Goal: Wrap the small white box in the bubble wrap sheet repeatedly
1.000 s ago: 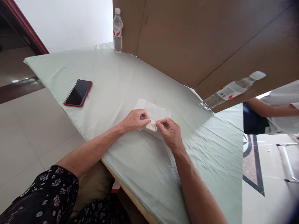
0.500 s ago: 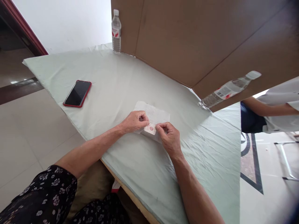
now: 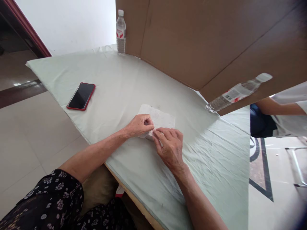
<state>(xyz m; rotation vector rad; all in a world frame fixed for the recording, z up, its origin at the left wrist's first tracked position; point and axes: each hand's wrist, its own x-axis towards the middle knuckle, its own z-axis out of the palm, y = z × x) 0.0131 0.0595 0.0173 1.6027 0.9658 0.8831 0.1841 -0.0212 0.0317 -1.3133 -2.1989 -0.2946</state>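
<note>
A thin white sheet of paper, tissue-like (image 3: pixel 163 118), lies on the cloth-covered table under my hands. My left hand (image 3: pixel 140 125) has thumb and forefinger closed in a pinch on the folded near part of this paper. Right beside it, my right hand (image 3: pixel 169 145) brings its thumb and fingertips together at the same fold, its other fingers bent over the sheet. The fingers cover most of the folded part, so what lies inside it is hidden.
A phone in a red case (image 3: pixel 81 96) lies to the left on the pale green tablecloth (image 3: pixel 115 83). A water bottle (image 3: pixel 121 33) stands by the brown cardboard panel (image 3: pixel 175 41); another bottle (image 3: pixel 237 92) is at the panel's right. A person's arm (image 3: pixel 283 107) shows at far right.
My right hand has moved left to the left fingertips and now covers the small folded piece with a reddish mark. My left hand keeps its pinch; the view has shifted slightly.
</note>
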